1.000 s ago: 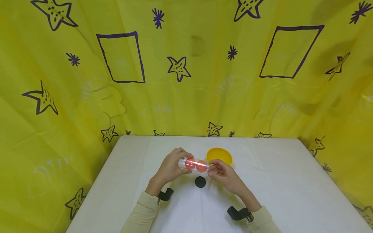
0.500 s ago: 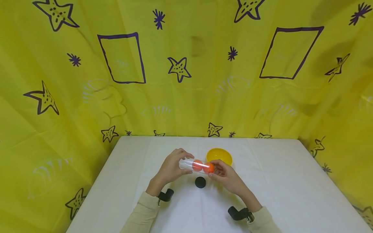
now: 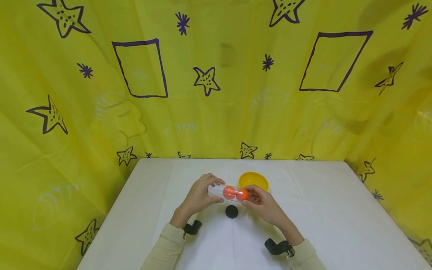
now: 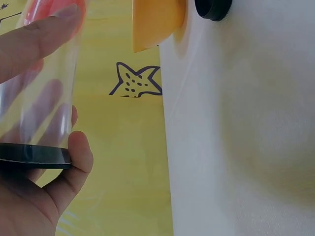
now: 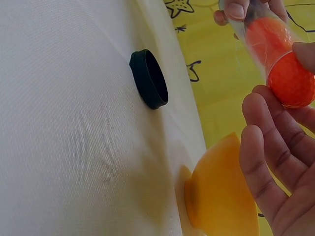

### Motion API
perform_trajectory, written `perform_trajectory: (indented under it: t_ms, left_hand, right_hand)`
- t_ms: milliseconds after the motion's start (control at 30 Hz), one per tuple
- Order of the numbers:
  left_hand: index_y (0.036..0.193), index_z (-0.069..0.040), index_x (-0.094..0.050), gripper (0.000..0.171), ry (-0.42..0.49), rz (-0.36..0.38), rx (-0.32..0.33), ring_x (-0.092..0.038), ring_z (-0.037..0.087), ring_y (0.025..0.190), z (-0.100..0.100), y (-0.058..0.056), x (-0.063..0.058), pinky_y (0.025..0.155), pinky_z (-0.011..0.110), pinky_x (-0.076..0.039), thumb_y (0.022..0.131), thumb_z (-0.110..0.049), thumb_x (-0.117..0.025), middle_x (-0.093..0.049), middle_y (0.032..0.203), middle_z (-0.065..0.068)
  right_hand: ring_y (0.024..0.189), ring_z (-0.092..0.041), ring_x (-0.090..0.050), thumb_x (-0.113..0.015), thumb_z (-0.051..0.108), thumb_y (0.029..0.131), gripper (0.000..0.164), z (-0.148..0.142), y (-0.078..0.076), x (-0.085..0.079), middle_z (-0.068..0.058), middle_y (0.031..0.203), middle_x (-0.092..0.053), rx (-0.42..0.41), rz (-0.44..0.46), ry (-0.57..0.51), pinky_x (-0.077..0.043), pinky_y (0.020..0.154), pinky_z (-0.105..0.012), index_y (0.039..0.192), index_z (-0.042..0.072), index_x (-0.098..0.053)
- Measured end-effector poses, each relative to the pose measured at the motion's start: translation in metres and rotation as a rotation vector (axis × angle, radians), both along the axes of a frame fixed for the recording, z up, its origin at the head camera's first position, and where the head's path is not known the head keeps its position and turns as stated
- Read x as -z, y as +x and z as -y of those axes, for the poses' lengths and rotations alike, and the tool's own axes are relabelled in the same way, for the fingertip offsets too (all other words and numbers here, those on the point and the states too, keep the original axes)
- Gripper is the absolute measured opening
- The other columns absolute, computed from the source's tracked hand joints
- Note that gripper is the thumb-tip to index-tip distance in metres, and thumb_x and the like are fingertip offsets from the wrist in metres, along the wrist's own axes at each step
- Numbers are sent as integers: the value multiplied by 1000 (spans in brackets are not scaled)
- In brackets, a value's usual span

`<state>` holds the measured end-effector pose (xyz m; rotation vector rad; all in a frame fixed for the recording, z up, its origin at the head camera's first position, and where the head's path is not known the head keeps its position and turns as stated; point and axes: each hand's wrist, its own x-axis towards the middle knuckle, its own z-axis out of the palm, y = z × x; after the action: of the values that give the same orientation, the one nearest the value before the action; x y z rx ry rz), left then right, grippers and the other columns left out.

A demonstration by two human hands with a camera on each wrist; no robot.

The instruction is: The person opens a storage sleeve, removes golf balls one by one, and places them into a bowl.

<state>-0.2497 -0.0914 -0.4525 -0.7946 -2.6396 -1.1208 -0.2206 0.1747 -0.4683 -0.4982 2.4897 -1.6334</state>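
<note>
My left hand [image 3: 199, 193] grips a clear plastic tube [image 3: 215, 190] above the table, tilted slightly down to the right. A black base closes the tube's left end in the left wrist view. Inside sits one orange ball [image 3: 229, 192]. A second orange ball [image 5: 293, 83], dimpled, pokes partly out of the open right end. My right hand [image 3: 261, 204] holds this second ball between thumb and fingers at the tube's mouth. Below the tube, a round black lid [image 3: 231, 212] lies on the table. Behind the right hand stands a yellow bowl [image 3: 251, 179], partly hidden by it.
A white cloth-covered table [image 3: 324, 210] spreads to both sides of the hands. Yellow curtains [image 3: 236, 123] with drawn stars hang along its back and sides. Black wrist mounts [image 3: 276, 247] are strapped to both forearms.
Both orange balls have slid right along the tube, and the front one has come partly out of the open end into my right fingers. The hands have barely moved.
</note>
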Motion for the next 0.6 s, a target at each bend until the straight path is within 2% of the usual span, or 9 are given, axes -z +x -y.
perform_trajectory:
  t_ms: [300, 600]
  left_hand:
    - [118, -17, -72, 46, 20, 17, 12, -61, 29, 104, 0, -1, 3, 82, 37, -54, 76, -17, -92, -69, 114, 10]
    - [118, -18, -72, 47, 16, 17, 0, -60, 22, 102, 0, -1, 3, 80, 30, -53, 76, -18, -92, -69, 112, 2]
  right_hand:
    - [88, -20, -60, -76, 23, 93, 42, 1, 0, 0, -11, 109, -68, 15, -17, 8, -53, 76, -22, 130, 8, -62]
    - [86, -19, -60, -76, 24, 93, 42, 1, 1, 0, -10, 107, -69, 39, -24, 8, -54, 75, -22, 129, 6, -63]
